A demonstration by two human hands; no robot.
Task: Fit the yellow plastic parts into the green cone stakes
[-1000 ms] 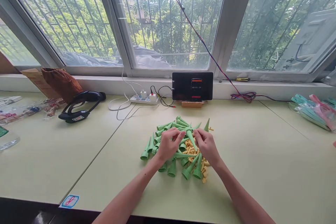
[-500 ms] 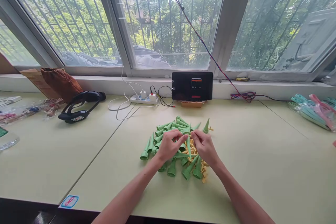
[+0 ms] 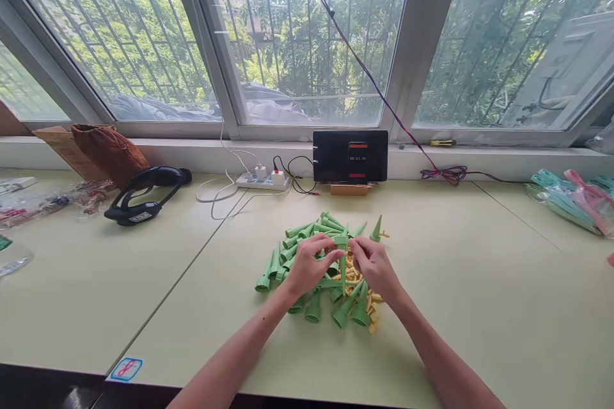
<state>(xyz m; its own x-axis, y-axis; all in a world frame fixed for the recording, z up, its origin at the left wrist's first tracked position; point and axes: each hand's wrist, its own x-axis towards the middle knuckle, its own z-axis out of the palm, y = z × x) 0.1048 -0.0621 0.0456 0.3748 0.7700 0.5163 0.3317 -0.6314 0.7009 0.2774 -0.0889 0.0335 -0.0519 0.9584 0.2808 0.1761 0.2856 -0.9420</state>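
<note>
A green hollow plastic spike (image 3: 341, 268) hangs between my hands, wide end up and tip down over the pile. My left hand (image 3: 311, 263) has thumb and fingers closed on its wide end. Against the other side of that end, my right hand (image 3: 377, 265) is pinched shut; whatever lies in its fingertips is too small and covered to name. Beneath and around both hands lie several more green spikes (image 3: 313, 308). Small yellow plastic pieces (image 3: 354, 275) are heaped among them, partly hidden by my right hand. One spike with a yellow piece at its base (image 3: 377, 230) stands upright behind my right hand.
A tablet (image 3: 350, 157) showing a timer leans at the back. Left of it are a power strip (image 3: 263, 181) with cables, a black headset (image 3: 144, 197) and a brown pouch (image 3: 109, 152). Coiled wire (image 3: 444, 174) and bagged pastel items (image 3: 570, 198) lie right.
The held spike has turned slightly, its wide end now showing more plainly between my fingers. My left fingers have spread a little around it; both hands stay in nearly the same place.
</note>
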